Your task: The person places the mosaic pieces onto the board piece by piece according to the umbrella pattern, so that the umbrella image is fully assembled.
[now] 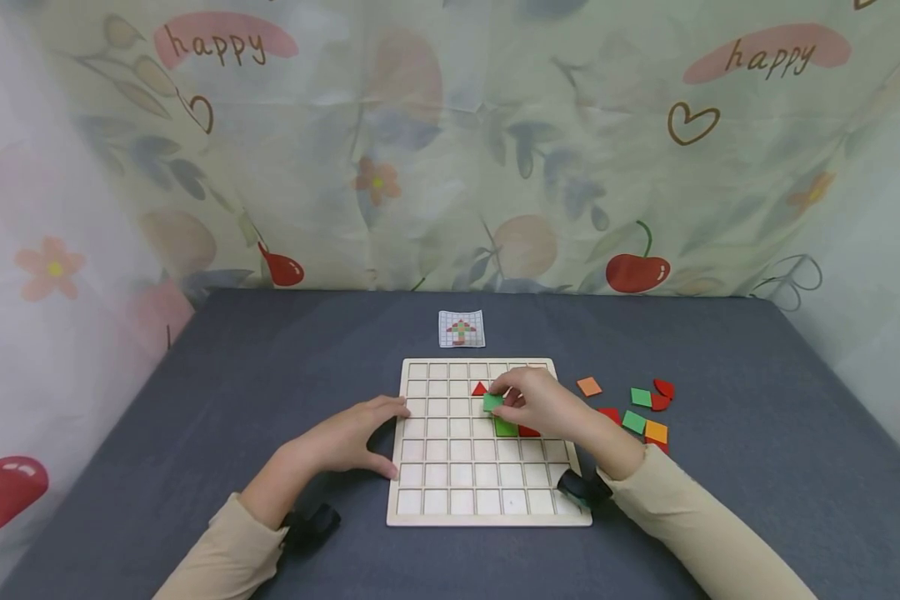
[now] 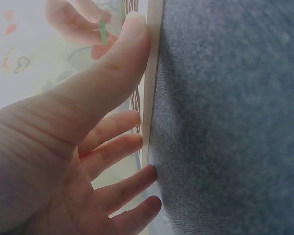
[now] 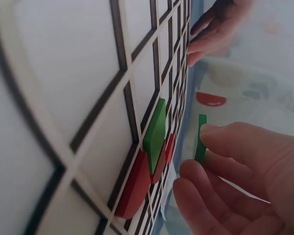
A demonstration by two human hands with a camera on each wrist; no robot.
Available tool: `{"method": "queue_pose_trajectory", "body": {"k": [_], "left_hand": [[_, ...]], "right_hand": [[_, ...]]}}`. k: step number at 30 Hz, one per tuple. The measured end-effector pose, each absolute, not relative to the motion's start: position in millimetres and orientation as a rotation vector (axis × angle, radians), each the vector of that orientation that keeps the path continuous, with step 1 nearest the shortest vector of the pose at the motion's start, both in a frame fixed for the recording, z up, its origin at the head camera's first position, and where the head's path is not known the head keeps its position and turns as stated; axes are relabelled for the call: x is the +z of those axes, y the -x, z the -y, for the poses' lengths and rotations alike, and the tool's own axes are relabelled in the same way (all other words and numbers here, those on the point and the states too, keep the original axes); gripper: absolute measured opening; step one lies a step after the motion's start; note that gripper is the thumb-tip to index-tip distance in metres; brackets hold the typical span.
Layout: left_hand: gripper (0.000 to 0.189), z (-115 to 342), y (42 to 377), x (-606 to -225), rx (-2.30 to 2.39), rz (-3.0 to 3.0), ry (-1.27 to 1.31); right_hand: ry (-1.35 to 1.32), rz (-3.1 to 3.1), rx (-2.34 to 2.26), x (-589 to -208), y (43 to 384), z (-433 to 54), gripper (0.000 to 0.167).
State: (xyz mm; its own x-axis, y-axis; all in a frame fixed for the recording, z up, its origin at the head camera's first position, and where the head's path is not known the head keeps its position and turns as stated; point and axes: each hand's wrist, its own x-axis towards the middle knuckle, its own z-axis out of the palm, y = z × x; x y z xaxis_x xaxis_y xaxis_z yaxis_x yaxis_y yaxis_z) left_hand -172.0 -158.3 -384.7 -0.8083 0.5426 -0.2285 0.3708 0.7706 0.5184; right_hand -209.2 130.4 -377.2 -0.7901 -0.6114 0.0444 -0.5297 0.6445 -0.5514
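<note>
A pale wooden grid board (image 1: 487,520) lies on the dark cloth. Thumb and fingers of my left hand (image 1: 348,435) are spread along its left edge, touching the rim; the left wrist view shows the same spread fingers (image 2: 120,191). Over the upper middle of the board, my right hand (image 1: 543,404) pinches a green square tile (image 1: 492,403) between thumb and fingertips. In the right wrist view this green tile (image 3: 201,139) is held apart from the grid. Set in the board's cells are another green square (image 1: 506,427), a red piece (image 1: 528,432) and a small red triangle (image 1: 480,388).
Behind the board lies a small card (image 1: 461,329) with a coloured grid pattern. To the right are loose pieces: an orange square (image 1: 589,387), green squares (image 1: 641,397), red rounded pieces (image 1: 663,388) and a yellow-orange square (image 1: 656,432). A printed curtain (image 1: 450,167) hangs at the back.
</note>
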Motion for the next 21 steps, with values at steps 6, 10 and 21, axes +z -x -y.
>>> {"method": "queue_pose_trajectory", "body": {"k": [6, 10, 21], "left_hand": [[0.078, 158.6, 172.1, -385.8, 0.649, -2.603, -0.705], [0.078, 159.1, 172.4, -386.6, 0.646, -2.606, -0.714], [0.079, 158.5, 172.9, -387.4, 0.643, -2.610, -0.707]], "right_hand": [[0.963, -2.728, -0.756, -378.0, 211.2, -121.6, 0.021], [0.951, -2.728, -0.718, -379.2, 213.1, -116.5, 0.022], [1.034, -2.738, -0.674, -382.3, 217.6, -111.5, 0.014]]}}
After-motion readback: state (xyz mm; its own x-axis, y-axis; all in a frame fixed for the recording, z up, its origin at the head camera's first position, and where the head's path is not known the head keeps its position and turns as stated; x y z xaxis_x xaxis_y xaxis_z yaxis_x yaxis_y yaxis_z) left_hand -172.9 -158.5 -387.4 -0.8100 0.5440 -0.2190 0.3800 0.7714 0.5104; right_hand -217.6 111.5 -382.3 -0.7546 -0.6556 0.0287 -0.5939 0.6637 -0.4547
